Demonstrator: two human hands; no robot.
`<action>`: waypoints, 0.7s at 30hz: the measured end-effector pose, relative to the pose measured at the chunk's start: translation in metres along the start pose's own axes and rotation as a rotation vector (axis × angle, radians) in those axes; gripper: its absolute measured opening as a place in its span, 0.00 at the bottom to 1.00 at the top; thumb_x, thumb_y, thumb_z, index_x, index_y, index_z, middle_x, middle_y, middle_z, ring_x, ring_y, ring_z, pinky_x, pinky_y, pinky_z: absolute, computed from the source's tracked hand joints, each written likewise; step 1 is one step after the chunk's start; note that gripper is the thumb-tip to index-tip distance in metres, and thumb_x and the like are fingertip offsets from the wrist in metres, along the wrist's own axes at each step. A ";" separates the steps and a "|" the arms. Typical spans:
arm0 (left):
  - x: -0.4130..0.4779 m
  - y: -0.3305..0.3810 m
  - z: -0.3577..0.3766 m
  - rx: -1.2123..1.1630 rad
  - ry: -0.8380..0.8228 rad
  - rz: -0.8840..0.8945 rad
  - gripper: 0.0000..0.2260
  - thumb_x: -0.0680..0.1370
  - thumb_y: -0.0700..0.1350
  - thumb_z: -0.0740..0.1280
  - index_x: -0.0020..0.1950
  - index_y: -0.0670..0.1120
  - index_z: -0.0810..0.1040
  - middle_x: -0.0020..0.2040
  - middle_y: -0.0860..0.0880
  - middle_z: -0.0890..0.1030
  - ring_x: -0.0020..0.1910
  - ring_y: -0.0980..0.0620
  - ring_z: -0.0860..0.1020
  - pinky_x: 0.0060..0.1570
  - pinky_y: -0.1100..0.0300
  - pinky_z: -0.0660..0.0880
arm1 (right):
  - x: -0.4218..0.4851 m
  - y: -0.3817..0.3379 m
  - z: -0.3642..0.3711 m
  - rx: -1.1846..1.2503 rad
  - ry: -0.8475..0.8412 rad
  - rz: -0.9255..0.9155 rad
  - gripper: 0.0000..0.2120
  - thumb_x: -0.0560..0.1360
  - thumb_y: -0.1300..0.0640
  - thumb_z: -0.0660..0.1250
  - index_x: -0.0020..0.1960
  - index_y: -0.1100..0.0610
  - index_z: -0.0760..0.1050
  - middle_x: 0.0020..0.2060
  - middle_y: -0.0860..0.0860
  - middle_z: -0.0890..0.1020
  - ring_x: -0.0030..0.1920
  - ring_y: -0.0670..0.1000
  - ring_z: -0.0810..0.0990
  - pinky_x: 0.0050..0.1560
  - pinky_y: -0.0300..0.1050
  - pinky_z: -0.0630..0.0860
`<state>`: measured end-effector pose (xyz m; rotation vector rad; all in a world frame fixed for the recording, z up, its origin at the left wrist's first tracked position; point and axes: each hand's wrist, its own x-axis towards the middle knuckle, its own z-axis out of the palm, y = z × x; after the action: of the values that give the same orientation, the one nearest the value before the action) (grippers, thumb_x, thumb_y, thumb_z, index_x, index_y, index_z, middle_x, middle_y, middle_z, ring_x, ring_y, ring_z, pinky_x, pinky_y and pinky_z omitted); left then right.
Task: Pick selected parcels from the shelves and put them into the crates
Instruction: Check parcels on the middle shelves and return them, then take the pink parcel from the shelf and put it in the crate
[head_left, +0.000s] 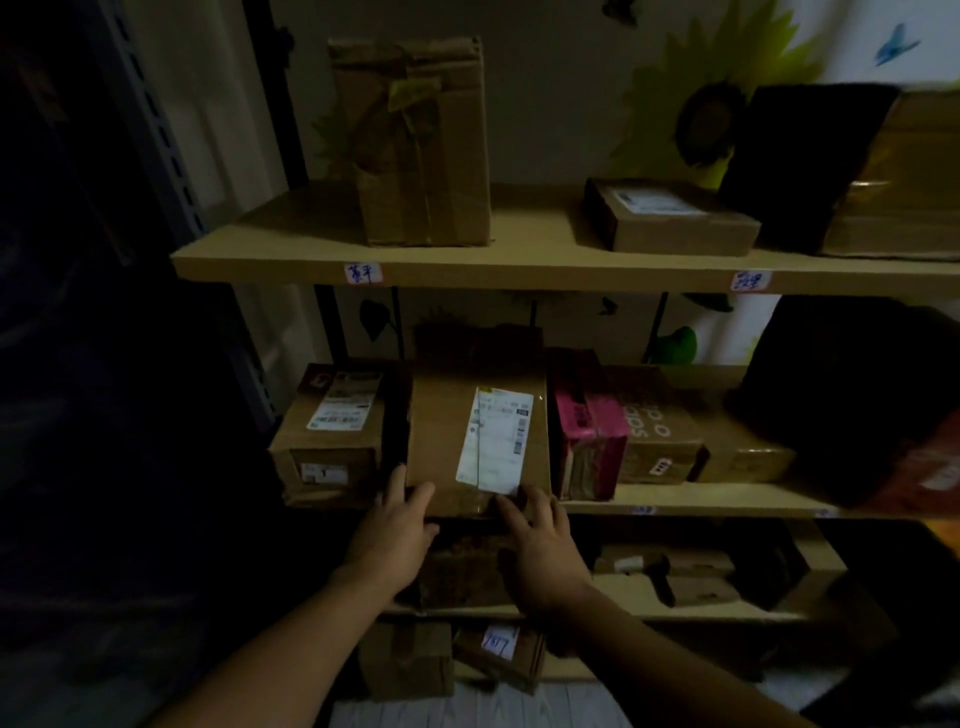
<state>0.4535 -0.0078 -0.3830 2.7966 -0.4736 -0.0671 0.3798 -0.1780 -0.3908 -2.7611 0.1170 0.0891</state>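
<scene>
Just left of the large brown cardboard parcel with a white shipping label (441, 441), on the same wooden shelf board (701, 500), stands a smaller brown cardboard box with two white labels (332, 431). Whether the two touch is lost in the dark gap between them. The left hand (397, 530) grips the parcel's lower left corner: its fingers reach up along the left side and its thumb lies on the front face, so the corner is pinched between them. Straight above the parcel, on the next board up, stands a tall brown cardboard box wrapped in tape (426, 150). The parcel itself stands at the front edge of the middle shelf, its label facing out. The right hand (543, 545) rests on the parcel's lower right front edge, fingers spread apart and fairly straight, curled round nothing. Just right of the parcel stands a pink-topped taped box (589, 426), and beyond that a brown carton with white lettering (660, 431). Up and to the right of the parcel lies a flat brown cardboard box with a white label (675, 223) — and farther right again, a black bag (800, 161)
</scene>
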 end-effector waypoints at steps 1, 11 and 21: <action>0.004 0.001 -0.004 0.075 0.002 0.019 0.22 0.79 0.49 0.61 0.72 0.53 0.60 0.77 0.49 0.46 0.74 0.45 0.56 0.66 0.49 0.66 | 0.006 0.000 -0.007 -0.034 -0.019 0.000 0.35 0.79 0.50 0.61 0.79 0.46 0.45 0.78 0.52 0.44 0.76 0.65 0.42 0.75 0.59 0.50; 0.049 0.009 -0.032 0.482 -0.146 0.026 0.35 0.78 0.56 0.61 0.78 0.49 0.45 0.79 0.49 0.44 0.76 0.45 0.38 0.74 0.43 0.39 | 0.071 -0.007 -0.048 -0.453 -0.143 -0.042 0.39 0.79 0.50 0.60 0.79 0.52 0.38 0.79 0.56 0.43 0.77 0.61 0.36 0.73 0.60 0.34; 0.083 0.002 -0.052 0.467 -0.178 -0.011 0.33 0.76 0.54 0.62 0.77 0.46 0.51 0.78 0.44 0.49 0.76 0.40 0.41 0.73 0.39 0.41 | 0.084 0.016 -0.083 -0.381 0.099 0.075 0.39 0.78 0.37 0.57 0.77 0.43 0.35 0.78 0.55 0.38 0.75 0.63 0.33 0.72 0.63 0.35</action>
<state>0.5367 -0.0216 -0.3325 3.2686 -0.5795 -0.2382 0.4658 -0.2299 -0.3261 -3.1424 0.2532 -0.0080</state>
